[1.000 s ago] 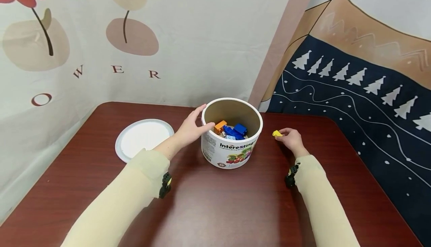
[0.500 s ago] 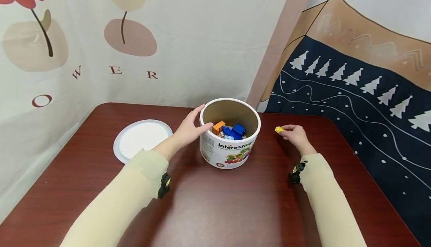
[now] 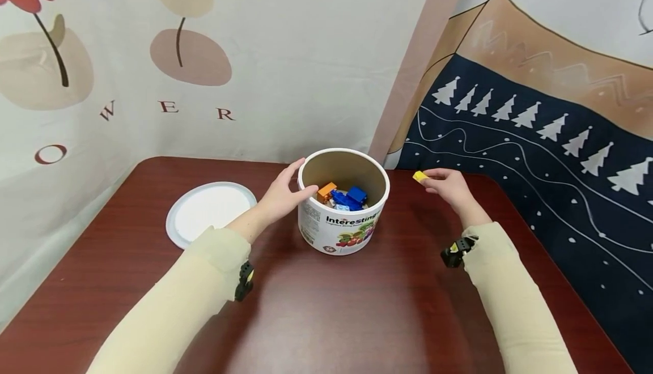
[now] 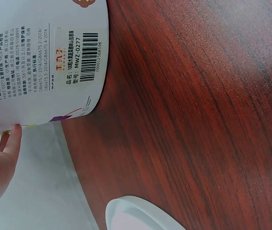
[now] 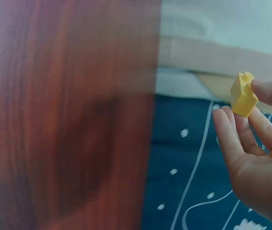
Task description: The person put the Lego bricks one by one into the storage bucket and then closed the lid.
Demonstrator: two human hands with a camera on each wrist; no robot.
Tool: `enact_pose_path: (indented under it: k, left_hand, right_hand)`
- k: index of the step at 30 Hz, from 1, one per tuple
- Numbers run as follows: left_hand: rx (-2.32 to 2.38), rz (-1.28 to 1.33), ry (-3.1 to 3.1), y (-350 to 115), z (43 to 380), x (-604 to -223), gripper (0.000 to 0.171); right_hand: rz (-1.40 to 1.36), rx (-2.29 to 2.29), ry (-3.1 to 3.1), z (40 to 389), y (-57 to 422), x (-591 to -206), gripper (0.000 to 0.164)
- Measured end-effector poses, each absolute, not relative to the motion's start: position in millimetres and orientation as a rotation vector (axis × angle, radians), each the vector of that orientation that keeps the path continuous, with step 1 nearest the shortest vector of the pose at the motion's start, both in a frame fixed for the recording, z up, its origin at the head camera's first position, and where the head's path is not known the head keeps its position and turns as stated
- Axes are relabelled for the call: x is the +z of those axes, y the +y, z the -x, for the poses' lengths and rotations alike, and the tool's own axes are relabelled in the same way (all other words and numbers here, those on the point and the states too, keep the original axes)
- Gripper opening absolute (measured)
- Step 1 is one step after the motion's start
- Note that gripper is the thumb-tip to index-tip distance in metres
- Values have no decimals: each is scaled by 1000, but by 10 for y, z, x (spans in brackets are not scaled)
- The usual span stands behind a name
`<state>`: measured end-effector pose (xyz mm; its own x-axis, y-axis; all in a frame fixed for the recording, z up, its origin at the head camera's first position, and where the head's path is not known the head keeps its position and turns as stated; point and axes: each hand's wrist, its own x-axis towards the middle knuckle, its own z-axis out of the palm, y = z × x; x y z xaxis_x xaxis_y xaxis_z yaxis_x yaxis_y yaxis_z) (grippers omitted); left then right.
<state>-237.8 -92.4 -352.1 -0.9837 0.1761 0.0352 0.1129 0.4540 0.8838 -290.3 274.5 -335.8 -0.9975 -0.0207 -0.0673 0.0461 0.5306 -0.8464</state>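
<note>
My right hand (image 3: 449,188) pinches a small yellow toy building brick (image 3: 420,177) between thumb and fingers, above the table to the right of the bucket. Close up in the right wrist view, the brick (image 5: 243,96) shows studs on top. A round white bucket (image 3: 336,238) with a fruit label stands upright; inside lie an orange brick (image 3: 326,191) and several blue pieces (image 3: 352,197). My left hand (image 3: 279,195) rests against the bucket's left side, thumb at the front rim and fingers spread toward the back. In the left wrist view its fingertips touch the printed wall (image 4: 26,100).
A white round lid (image 3: 211,212) lies on the brown table (image 3: 326,317), left of the bucket. Behind the table hang a pale curtain (image 3: 296,68) with flower prints and a dark blue one (image 3: 530,153) with white trees. The table's back edge runs close behind the bucket.
My right hand has risen from near the tabletop and moved back with the yellow brick. The left hand stays at the bucket, and the head view has shifted slightly.
</note>
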Motion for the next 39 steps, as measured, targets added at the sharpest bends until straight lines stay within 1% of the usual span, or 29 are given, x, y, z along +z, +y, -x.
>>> enact_pose_path:
  k: [25,39]
  left_hand:
    - [1568,-276,2639,-936,2388,-3514,77]
    - [1560,-272,2646,-936,2412,-3533,77]
  right_hand:
    - [238,-1460,2712,2706,2340,-2799,40]
    - [358,-1424,2699,2639,2096,-2679,37]
